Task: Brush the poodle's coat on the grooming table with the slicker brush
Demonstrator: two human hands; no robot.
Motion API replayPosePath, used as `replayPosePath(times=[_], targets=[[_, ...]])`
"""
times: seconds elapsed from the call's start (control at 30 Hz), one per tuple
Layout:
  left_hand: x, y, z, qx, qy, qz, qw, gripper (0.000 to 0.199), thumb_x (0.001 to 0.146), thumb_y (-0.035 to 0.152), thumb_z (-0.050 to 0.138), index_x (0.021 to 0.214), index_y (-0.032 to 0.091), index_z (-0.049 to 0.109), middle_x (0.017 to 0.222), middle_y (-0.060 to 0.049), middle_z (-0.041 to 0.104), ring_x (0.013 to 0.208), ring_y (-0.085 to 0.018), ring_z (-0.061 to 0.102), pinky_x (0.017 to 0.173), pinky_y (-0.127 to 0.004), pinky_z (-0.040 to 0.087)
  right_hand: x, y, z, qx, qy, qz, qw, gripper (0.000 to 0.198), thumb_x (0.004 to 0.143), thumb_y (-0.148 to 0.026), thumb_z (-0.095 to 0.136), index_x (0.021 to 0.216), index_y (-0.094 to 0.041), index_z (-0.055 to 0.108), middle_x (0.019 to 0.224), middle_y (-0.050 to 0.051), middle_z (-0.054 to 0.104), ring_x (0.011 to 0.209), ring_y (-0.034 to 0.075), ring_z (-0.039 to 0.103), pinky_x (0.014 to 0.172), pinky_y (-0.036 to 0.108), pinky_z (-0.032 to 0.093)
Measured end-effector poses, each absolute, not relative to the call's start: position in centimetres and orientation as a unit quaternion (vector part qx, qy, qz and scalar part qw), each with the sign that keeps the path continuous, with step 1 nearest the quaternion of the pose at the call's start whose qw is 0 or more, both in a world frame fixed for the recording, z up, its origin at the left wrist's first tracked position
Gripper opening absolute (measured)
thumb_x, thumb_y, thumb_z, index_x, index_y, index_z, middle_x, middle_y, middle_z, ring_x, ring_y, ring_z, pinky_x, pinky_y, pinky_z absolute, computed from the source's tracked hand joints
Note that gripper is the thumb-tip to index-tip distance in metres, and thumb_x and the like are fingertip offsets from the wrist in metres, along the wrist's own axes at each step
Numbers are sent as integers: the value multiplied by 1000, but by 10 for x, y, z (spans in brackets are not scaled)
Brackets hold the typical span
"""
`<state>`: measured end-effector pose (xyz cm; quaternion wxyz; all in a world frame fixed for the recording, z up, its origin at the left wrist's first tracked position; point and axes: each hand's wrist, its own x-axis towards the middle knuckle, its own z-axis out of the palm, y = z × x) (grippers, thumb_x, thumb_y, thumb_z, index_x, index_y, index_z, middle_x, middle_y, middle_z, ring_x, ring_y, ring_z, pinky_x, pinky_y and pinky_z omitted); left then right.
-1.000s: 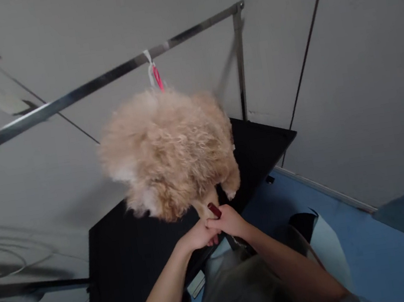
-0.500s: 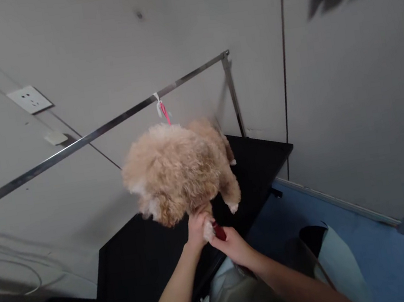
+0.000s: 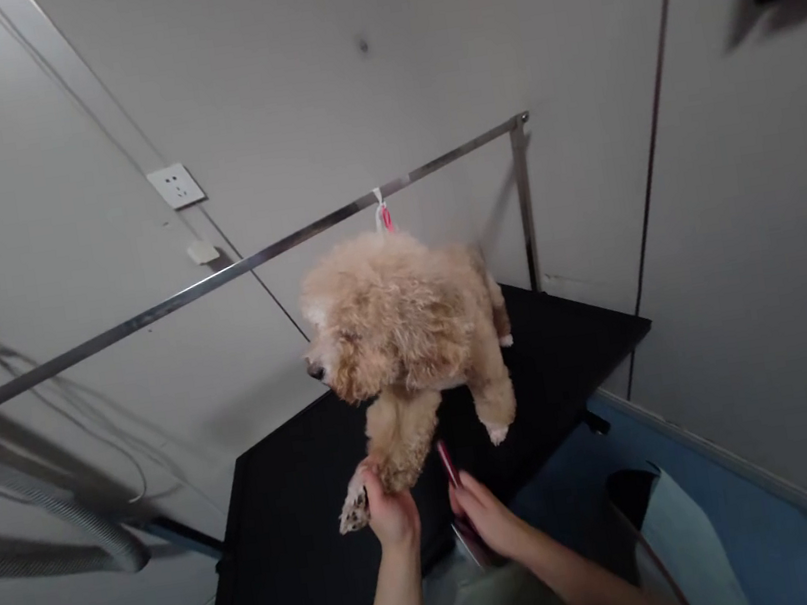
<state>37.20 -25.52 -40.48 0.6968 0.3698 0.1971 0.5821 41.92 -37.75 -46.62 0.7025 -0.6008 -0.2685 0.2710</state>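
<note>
A curly, apricot-coloured dog [image 3: 405, 312] stands on a black grooming table [image 3: 299, 571], its head turned to the left. My left hand [image 3: 392, 518] is closed around one front leg just above the paw [image 3: 353, 508], which sticks out to the left with its dark pads showing. In my right hand [image 3: 487, 517] is a slim red trimmer [image 3: 448, 462], its tip pointing up, apart from the dog and a little right of the held leg. The other front paw [image 3: 497, 432] rests on the table.
A metal bar [image 3: 246, 265] spans above the table, with a white and pink loop [image 3: 382, 213] hanging behind the dog's head. A grey corrugated hose [image 3: 95, 525] is at the left. Wall sockets [image 3: 177, 186] sit behind; blue floor [image 3: 777, 520] lies at the right.
My left hand has drawn the paw left, turning its pads into view. The trimmer has come away from the paw. The dog's head is raised, and the view has shifted left.
</note>
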Motion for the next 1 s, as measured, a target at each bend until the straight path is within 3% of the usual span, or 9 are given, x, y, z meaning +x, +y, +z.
replayPosePath(times=[0.13,0.3,0.4,0.57,0.73,0.9,1.0], targets=[[367,-259,-388,293,197,569,743,19,81,39,63,87,21,62,90,1,68,88,-15,65,88,-33,49,460,-310,-404,-442,-174,203,856,34,76,-53,63,87,-23,54,68,-4,59,55,13,53,54,25,45],[362,-250,-383,316,205,553,744,20,88,40,53,90,22,62,87,-1,69,90,-18,66,89,-36,49,494,-315,-422,-404,-44,93,909,33,72,-47,69,83,-22,52,69,-4,58,62,14,57,59,27,48],[357,-243,-390,343,208,558,726,22,88,43,54,91,23,62,87,0,68,92,-19,65,89,-38,49,485,-330,-439,-376,-9,69,924,31,74,-45,69,78,-23,49,70,-4,58,66,15,60,64,28,50],[350,-237,-397,342,193,545,740,24,83,47,61,89,24,63,87,2,68,98,-17,63,96,-35,45,472,-316,-429,-336,-133,206,909,31,69,-41,76,84,-21,56,76,-1,63,70,17,63,66,31,53],[343,-229,-403,379,198,535,728,25,83,50,59,88,25,63,87,1,68,102,-20,62,97,-40,44,497,-318,-428,-334,-9,97,937,41,63,-48,78,79,-22,50,68,-5,60,64,14,60,60,26,49],[337,-227,-410,409,221,539,703,29,84,53,54,83,24,61,87,-1,67,100,-23,63,91,-46,48,471,-314,-438,-353,-110,208,905,34,70,-44,76,85,-21,57,78,-1,64,68,16,62,64,30,51],[333,-228,-413,433,207,534,696,29,86,52,52,83,25,62,85,-2,68,97,-24,64,90,-48,48,469,-312,-436,-354,-28,135,925,38,65,-47,78,79,-21,54,70,-4,60,66,14,60,66,27,51]])
